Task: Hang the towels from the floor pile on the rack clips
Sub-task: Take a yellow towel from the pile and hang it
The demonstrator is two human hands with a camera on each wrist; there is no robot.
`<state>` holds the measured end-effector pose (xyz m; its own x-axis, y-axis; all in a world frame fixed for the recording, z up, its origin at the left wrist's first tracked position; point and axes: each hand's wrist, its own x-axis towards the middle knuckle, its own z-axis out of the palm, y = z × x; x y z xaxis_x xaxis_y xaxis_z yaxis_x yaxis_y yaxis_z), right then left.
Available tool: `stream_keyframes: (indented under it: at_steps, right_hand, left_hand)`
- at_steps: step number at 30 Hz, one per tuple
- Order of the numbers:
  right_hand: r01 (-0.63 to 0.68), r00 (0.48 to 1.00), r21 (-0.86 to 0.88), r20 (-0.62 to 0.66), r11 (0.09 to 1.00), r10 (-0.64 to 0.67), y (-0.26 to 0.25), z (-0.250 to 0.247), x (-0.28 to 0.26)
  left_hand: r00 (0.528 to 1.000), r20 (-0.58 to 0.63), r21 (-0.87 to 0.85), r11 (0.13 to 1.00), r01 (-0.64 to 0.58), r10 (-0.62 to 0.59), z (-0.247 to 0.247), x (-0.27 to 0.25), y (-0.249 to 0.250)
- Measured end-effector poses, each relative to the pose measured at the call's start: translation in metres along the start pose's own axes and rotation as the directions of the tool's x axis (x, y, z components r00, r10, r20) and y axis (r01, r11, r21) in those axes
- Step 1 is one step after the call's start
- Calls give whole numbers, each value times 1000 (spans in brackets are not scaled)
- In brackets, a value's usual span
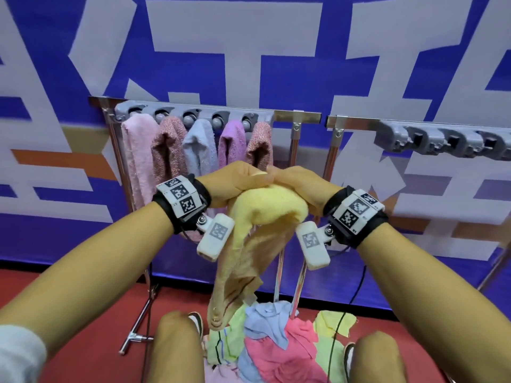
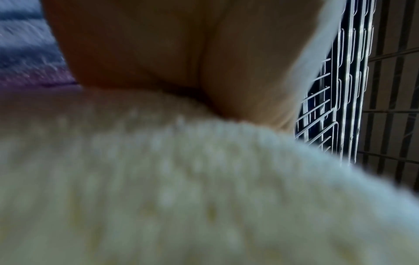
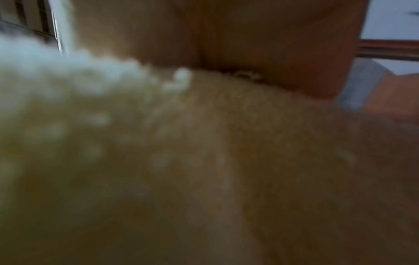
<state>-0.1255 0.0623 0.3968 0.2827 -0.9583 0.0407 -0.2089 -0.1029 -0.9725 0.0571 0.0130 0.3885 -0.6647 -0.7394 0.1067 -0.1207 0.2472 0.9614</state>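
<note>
A yellow towel [image 1: 265, 214] hangs in front of me, bunched at the top. My left hand [image 1: 235, 181] and right hand [image 1: 293, 181] meet at its top fold and both grip it, fingers curled into the cloth. Its tail drops toward the floor pile [image 1: 276, 344] of pink, blue and green towels between my knees. The left rack clips [image 1: 190, 116] hold several hung towels [image 1: 199, 145]. The right rack clips [image 1: 448, 140] hold nothing. Both wrist views are blurred: the towel [image 2: 181, 188] under my left palm [image 2: 181, 53], the towel [image 3: 204, 170] under my right palm [image 3: 249, 35].
The rack's metal legs [image 1: 279, 275] stand just behind the pile, with a foot bar [image 1: 132, 338] at the left on the red floor. A black cable [image 1: 356, 288] runs down at the right. A blue and white banner [image 1: 249, 51] is behind the rack.
</note>
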Motion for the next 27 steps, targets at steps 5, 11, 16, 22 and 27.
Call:
stream_keyframes:
  at_steps: [5, 11, 16, 22, 27]
  right_hand:
    - [25, 1000, 82, -13, 996, -24, -1, 7, 14]
    - [-25, 995, 287, -83, 958, 51, 4, 22, 37]
    - [-148, 989, 341, 58, 928, 137, -9, 78, 61]
    - [-209, 974, 350, 160, 913, 161, -27, 114, 85]
    - [-219, 969, 383, 192, 897, 154, -40, 148, 110]
  left_hand:
    - [993, 5, -14, 993, 115, -115, -27, -17, -18]
    - [991, -77, -313, 947, 77, -106, -61, -29, -23]
    - [997, -38, -243, 968, 60, -71, -73, -35, -11]
    - [978, -200, -122, 992, 34, -58, -128, -53, -20]
    - [937, -347, -129, 992, -7, -38, -166, -67, -32]
